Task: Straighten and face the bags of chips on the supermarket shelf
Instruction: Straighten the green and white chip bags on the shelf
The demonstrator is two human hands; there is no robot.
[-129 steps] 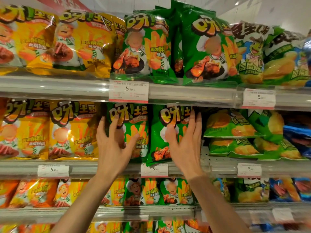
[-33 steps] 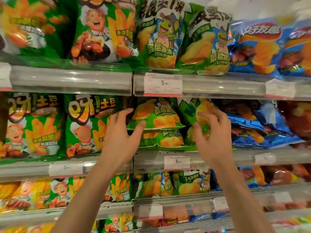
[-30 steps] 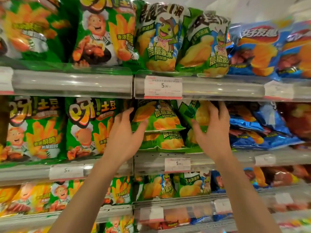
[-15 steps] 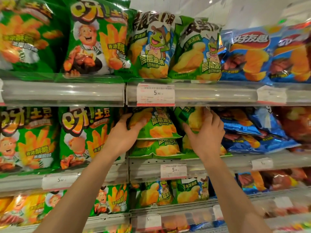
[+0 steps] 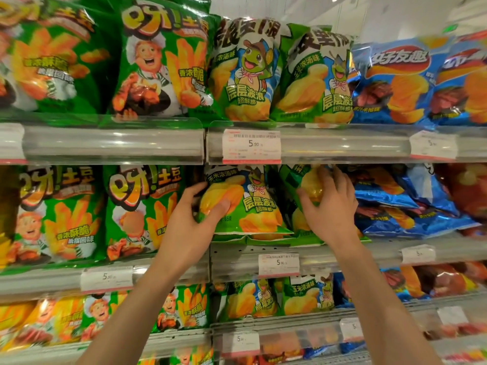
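Since half a second ago, the green turtle bag point(image 5: 245, 201) at the centre of the frame has been tipped up from lying flat to stand nearly upright with its front facing out, and the left hand point(image 5: 193, 222) has closed further onto it. That hand now grips the bag's left edge, thumb pressed on the printed chips at its lower left and fingers curled behind the edge. The bag's bottom seam rests on another green bag lying flat on the middle shelf point(image 5: 237, 256), just above the price tag point(image 5: 278, 264).

Just right of centre, the right hand point(image 5: 330, 209) grasps the neighbouring green bag point(image 5: 303, 185), which is tilted and partly hidden; the fingers curl over its upper part and the thumb presses its front. The two held bags sit side by side, close together.

To the left of centre, two green chef bags point(image 5: 139, 209) stand upright and face forward. At the right, blue bags point(image 5: 400, 206) lie slumped and stacked on the same shelf. On the upper shelf point(image 5: 113, 146), across the top of the frame, more green chef bags, two upright turtle bags point(image 5: 245, 72) and blue bags stand facing out. Lower shelves at the bottom of the frame hold yellow, green and blue bags, somewhat blurred.
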